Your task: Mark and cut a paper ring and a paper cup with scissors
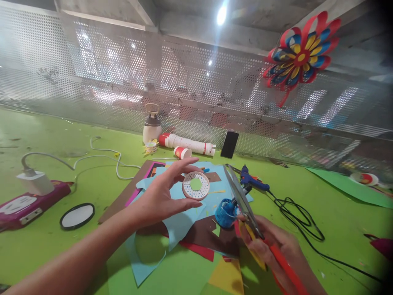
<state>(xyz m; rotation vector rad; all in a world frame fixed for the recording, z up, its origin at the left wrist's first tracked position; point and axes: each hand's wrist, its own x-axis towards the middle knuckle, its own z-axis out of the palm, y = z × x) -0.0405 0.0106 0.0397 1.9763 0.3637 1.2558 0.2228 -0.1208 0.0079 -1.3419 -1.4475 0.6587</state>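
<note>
Round white disc with a patterned border and a green hexagonal centre (195, 184) is held by its rim in the left hand (161, 196), thumb below and fingers above; the grasp is spread about as wide as the disc. No long axis is presented, and the patterned face is turned toward the wearer. By the right hand (276, 239), metal scissors with red-orange and yellow handles (251, 215) are gripped, the fingers curled around the handles. Their long axis is pointed forward and leftward from that hand, the tips apart from the disc, which lies ahead and left. Between the hands, a small blue-stained jar (225, 215) is placed beside the blades.
</note>
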